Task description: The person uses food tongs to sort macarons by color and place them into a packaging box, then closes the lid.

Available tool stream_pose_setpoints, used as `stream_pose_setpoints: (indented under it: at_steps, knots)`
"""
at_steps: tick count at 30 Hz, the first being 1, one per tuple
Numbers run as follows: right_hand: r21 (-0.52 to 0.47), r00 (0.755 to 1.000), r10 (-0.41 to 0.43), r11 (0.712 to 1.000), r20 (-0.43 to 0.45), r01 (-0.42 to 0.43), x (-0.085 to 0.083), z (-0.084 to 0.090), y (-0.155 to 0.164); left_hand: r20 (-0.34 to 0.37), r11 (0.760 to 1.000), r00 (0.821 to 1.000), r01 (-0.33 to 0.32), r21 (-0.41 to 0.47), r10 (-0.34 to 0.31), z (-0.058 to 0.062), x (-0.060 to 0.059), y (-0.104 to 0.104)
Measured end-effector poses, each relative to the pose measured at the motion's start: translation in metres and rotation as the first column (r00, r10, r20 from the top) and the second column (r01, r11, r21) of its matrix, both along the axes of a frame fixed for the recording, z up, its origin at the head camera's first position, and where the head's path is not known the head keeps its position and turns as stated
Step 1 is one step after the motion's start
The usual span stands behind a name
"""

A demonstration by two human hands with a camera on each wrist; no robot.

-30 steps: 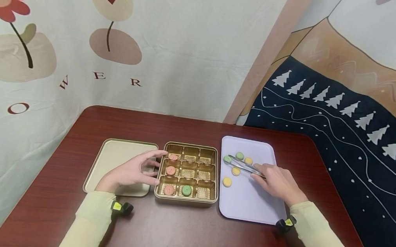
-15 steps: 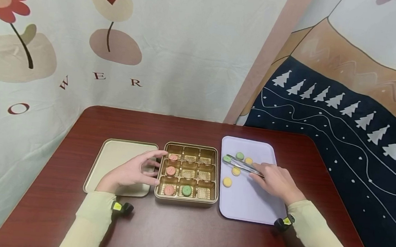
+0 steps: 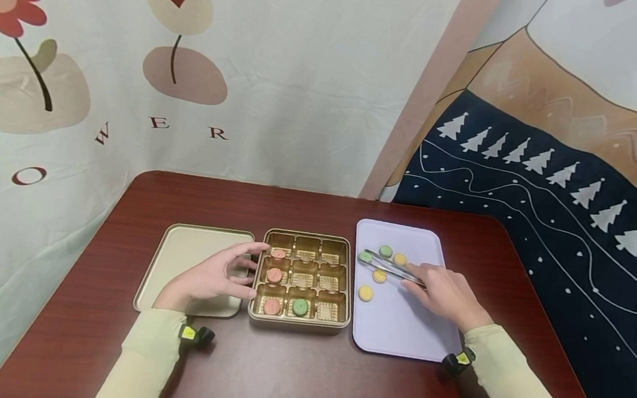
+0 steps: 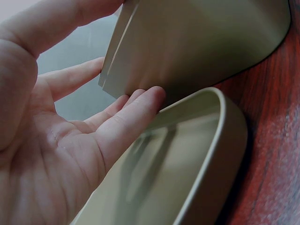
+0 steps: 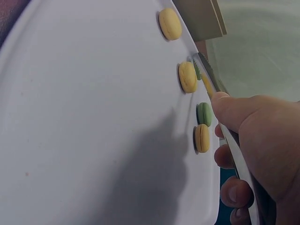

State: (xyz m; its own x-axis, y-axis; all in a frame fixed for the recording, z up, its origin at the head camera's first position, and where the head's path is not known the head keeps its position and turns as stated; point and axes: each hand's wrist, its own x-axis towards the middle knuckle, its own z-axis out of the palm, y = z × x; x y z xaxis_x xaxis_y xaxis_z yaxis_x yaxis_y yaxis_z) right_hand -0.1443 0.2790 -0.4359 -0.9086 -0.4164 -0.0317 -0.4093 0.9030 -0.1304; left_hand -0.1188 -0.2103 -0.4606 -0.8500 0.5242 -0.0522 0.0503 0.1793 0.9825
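Observation:
My right hand [image 3: 449,294] holds metal tongs [image 3: 403,273] over the lilac tray [image 3: 404,330]. Their tips stand on either side of a green macaron [image 3: 364,256] by the tray's left edge; whether they squeeze it I cannot tell. Another green macaron [image 3: 385,251] and three yellow macarons [image 3: 365,293] lie around them. With spread fingers, my left hand [image 3: 212,276] touches the left wall of a gold tin [image 3: 298,327], as the left wrist view [image 4: 61,136] also shows. Pink macarons [image 3: 272,307] fill the left column of its divided insert; a green macaron [image 3: 300,307] lies front middle.
Under my left hand lies the tin's pale gold lid [image 3: 192,242], left of the tin. The tray stands close to the tin's right side. All rest on a dark red wooden table [image 3: 291,380], with printed cloths [image 3: 304,96] hanging behind.
The tong tips and the green macaron between them have shifted very slightly left since a second ago. My left hand and the tin stay where they were.

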Motion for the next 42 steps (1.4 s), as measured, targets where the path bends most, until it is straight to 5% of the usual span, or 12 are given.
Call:
stream_pose_setpoints:
  at_steps: [28, 36, 42]
  knots:
    - [-0.087, 0.991, -0.002, 0.996, -0.133, -0.01, -0.001, 0.054, -0.008, 0.004, 1.0, 1.0, 0.013, 0.001, -0.013, 0.002, 0.002, -0.001]
    - [-0.078, 0.978, 0.099, 0.99, -0.182, -0.115, 0.005, 0.053, -0.025, -0.002, 1.0, 1.0, 0.016, 0.011, -0.016, -0.001, 0.003, -0.001]
    - [-0.088, 0.941, 0.216, 0.965, -0.262, -0.246, 0.014, 0.048, -0.046, -0.002, 1.0, 1.0, 0.009, 0.008, -0.009, 0.001, 0.002, -0.001]
